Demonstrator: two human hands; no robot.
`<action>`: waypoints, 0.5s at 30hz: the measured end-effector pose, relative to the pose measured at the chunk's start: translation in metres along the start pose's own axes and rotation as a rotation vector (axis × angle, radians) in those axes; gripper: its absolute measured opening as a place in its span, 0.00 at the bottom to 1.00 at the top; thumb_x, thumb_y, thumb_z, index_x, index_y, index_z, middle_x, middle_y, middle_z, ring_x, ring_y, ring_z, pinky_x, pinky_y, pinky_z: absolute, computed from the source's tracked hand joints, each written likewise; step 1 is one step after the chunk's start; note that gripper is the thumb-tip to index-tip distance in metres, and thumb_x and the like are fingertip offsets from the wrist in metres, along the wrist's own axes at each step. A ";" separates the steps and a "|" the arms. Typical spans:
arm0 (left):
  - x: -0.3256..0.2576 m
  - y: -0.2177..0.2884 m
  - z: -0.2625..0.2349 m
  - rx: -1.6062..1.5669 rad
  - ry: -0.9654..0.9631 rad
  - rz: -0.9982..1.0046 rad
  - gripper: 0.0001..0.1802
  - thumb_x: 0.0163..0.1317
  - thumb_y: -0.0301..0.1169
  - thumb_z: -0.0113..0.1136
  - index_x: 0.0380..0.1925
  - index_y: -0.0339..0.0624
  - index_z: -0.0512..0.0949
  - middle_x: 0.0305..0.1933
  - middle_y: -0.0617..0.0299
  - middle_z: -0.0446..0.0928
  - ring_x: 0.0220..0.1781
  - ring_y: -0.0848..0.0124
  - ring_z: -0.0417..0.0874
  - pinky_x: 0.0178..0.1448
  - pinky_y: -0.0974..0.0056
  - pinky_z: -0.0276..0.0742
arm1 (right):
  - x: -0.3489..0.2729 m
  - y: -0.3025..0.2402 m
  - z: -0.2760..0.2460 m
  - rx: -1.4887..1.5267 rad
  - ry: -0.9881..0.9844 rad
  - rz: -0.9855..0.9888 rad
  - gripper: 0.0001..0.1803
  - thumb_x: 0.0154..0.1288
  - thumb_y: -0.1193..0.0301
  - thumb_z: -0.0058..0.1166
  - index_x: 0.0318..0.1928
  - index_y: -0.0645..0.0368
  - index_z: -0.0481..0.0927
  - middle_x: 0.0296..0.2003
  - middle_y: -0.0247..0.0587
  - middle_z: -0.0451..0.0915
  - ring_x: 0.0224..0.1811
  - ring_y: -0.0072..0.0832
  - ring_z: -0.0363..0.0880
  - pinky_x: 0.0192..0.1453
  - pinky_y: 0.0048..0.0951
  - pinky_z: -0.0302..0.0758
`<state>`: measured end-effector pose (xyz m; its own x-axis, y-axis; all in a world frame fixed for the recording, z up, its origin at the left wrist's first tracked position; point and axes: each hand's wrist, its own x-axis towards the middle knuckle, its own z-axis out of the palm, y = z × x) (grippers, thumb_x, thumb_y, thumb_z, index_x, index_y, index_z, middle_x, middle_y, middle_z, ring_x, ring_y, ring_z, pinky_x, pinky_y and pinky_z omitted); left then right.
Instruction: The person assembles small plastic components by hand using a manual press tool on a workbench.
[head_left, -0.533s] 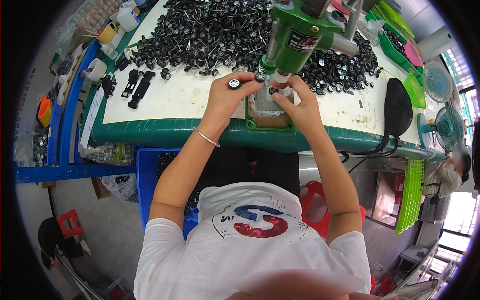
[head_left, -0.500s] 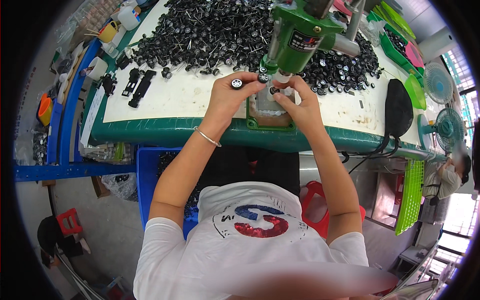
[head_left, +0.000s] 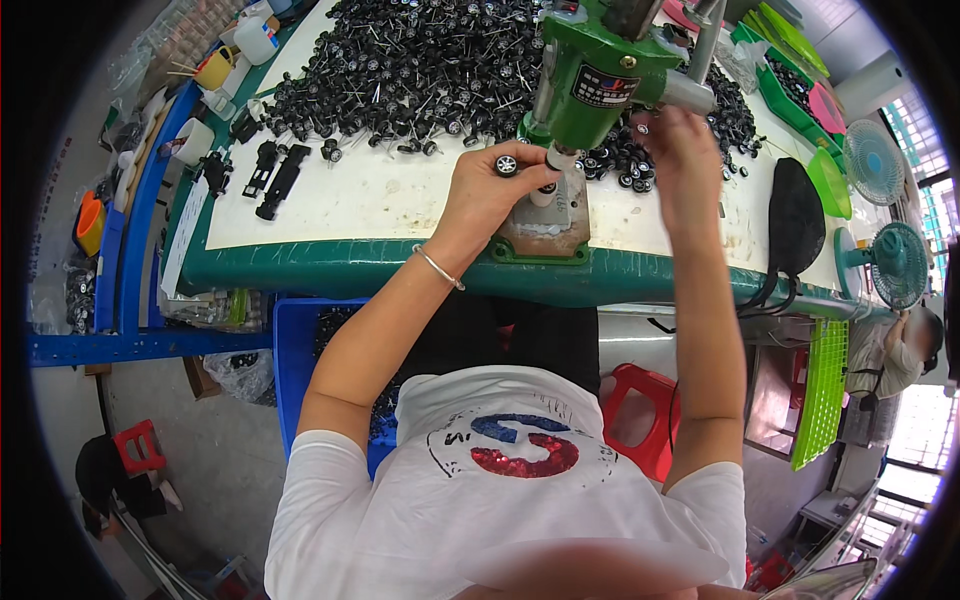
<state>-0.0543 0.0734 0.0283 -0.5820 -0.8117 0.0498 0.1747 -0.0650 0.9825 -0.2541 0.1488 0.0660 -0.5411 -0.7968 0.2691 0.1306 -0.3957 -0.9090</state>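
Observation:
My left hand (head_left: 492,190) pinches a small black toy wheel (head_left: 507,164) with a silver hub, right beside the base of a green bench press (head_left: 600,70). The press stands on a brown plate (head_left: 548,228) at the table's front edge. My right hand (head_left: 678,150) is raised to the right of the press, beside its grey lever (head_left: 690,92); whether its fingers close on the lever is unclear. A big heap of black wheels on thin axles (head_left: 410,70) lies behind the press.
The white table has a green rim (head_left: 350,268). Black toy car parts (head_left: 275,170) lie at its left. A blue crate (head_left: 300,345) and a red stool (head_left: 640,400) sit under it. Green trays (head_left: 790,70), a black pouch (head_left: 795,215) and fans (head_left: 880,160) are right.
My right hand has left the press base and risen to the lever side at the right. My left hand stays by the base with the wheel.

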 end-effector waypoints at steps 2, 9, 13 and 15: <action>0.001 -0.003 0.002 -0.036 -0.020 0.043 0.07 0.53 0.24 0.69 0.33 0.36 0.83 0.31 0.68 0.79 0.34 0.80 0.76 0.42 0.74 0.71 | 0.025 -0.032 0.013 0.158 0.013 -0.115 0.18 0.68 0.65 0.52 0.51 0.66 0.76 0.43 0.38 0.79 0.43 0.23 0.77 0.48 0.27 0.73; 0.003 -0.006 0.004 -0.069 -0.047 0.085 0.06 0.54 0.20 0.67 0.32 0.36 0.83 0.31 0.68 0.79 0.34 0.82 0.75 0.41 0.74 0.70 | 0.085 -0.140 0.093 0.229 0.248 -0.063 0.10 0.73 0.66 0.46 0.33 0.55 0.74 0.16 0.22 0.64 0.09 0.13 0.56 0.08 0.15 0.54; 0.002 -0.003 0.003 -0.017 -0.040 0.105 0.05 0.53 0.21 0.67 0.31 0.35 0.83 0.31 0.69 0.78 0.34 0.83 0.75 0.40 0.75 0.69 | 0.119 -0.135 0.049 0.864 -0.401 0.701 0.11 0.71 0.64 0.49 0.30 0.53 0.72 0.15 0.19 0.57 0.10 0.11 0.50 0.11 0.15 0.45; 0.002 -0.004 0.002 -0.019 -0.046 0.083 0.05 0.53 0.20 0.67 0.31 0.35 0.83 0.31 0.69 0.78 0.33 0.83 0.74 0.39 0.75 0.68 | 0.107 -0.141 0.052 0.853 -0.351 0.708 0.12 0.70 0.63 0.51 0.29 0.52 0.71 0.15 0.18 0.55 0.10 0.10 0.48 0.12 0.15 0.43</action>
<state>-0.0582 0.0731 0.0253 -0.6006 -0.7874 0.1390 0.2381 -0.0102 0.9712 -0.2872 0.0955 0.2396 0.1192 -0.9927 -0.0189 0.9009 0.1161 -0.4182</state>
